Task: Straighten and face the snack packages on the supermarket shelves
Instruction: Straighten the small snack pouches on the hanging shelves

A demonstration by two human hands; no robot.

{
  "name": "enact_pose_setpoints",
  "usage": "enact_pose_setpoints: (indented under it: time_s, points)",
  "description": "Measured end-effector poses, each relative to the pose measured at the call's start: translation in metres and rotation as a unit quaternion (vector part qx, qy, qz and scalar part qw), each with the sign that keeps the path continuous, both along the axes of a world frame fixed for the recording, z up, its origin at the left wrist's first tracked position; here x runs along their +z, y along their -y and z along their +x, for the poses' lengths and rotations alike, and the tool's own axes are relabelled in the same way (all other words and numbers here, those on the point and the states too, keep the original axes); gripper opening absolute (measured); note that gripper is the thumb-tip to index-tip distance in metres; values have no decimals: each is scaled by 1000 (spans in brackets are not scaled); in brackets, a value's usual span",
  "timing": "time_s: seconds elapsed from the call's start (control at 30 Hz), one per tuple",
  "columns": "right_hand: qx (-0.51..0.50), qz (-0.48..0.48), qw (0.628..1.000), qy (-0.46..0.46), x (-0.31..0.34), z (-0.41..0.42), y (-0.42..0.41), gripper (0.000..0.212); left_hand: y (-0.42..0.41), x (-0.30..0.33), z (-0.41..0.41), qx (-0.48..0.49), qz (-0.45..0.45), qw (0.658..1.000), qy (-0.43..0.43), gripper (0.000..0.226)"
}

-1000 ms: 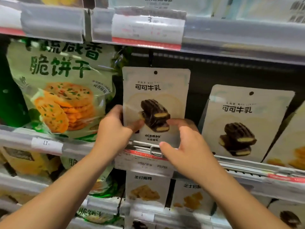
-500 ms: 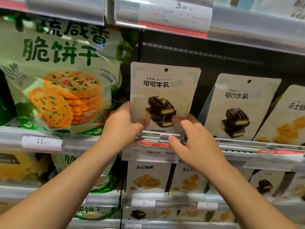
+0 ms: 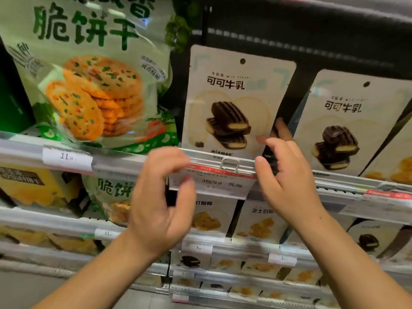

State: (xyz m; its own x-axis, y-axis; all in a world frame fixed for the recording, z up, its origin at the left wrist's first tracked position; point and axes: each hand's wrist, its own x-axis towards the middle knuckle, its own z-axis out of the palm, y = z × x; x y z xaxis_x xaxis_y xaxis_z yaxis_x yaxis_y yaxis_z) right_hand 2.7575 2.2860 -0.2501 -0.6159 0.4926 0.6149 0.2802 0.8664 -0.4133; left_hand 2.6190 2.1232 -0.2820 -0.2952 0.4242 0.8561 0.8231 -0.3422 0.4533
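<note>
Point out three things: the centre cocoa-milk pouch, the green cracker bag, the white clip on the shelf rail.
centre cocoa-milk pouch (image 3: 231,101): head view, on the printed front panel.
green cracker bag (image 3: 93,85): head view, on the cracker picture.
white clip (image 3: 230,164): head view, on its loop over the rail.

Both hands' grip off cocoa pouch (image 3: 234,101)

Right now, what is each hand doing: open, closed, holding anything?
Left hand: open, blurred, fingers loosely curled, holding nothing.
Right hand: open, fingers reaching behind the right edge of the cocoa milk package; no clear grip.
</note>
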Motion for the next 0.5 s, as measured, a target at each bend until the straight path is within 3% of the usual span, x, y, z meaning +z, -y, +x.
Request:
enact_pose_setpoints:
  time_s: [0.1,0.17,0.33,0.4,0.5]
  points:
    - [3,23,1000,-1,-3,0,-3,31,13,-78,19,-68,-221,972,-41,19]
    - [6,49,999,-4,-6,0,-3,34,9,-114,13,-10,-347,938,-13,30]
    - [39,63,997,-31,-12,-1,-1,31,-29,-133,-19,187,-412,883,126,30]
    - [60,54,995,-60,-17,0,1,30,-38,-135,-27,182,-421,870,180,36]
    - [73,1,993,-94,-33,12,10,31,-45,-137,-30,160,-363,873,285,57]
